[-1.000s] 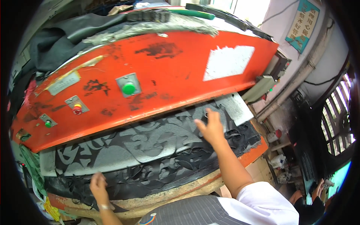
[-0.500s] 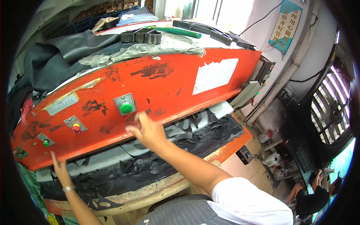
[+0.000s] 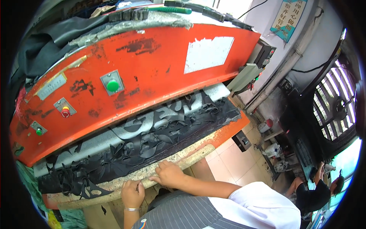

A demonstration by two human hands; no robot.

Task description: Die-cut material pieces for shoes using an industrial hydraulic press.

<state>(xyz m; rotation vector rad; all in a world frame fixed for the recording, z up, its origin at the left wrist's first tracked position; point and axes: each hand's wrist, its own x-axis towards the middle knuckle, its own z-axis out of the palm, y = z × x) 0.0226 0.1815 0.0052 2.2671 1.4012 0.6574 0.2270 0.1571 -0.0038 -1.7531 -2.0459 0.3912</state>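
A worn, pale rounded bar (image 3: 194,155) runs along the front of a large orange press machine (image 3: 160,72). My right hand (image 3: 167,174) lies over this bar, its fingers curled. Beside it, my left hand (image 3: 132,195), with a band at the wrist, is closed at the bar's near edge; its fingertips are partly hidden. Beyond both hands, tangled black scraps with cut-out holes (image 3: 152,143) cover the bed, on and before a pale grey slab (image 3: 160,116) under the machine's orange beam.
On the orange front are green buttons (image 3: 112,86) and a red knob (image 3: 65,112). Black sheet material (image 3: 49,42), a green-handled tool (image 3: 175,10) and dark cutting moulds lie on top. A person in black (image 3: 312,196) sits at the far right.
Both hands have come back from the orange front to the bar, the right from near the large green button, the left from below the small one. The view has shifted downward.
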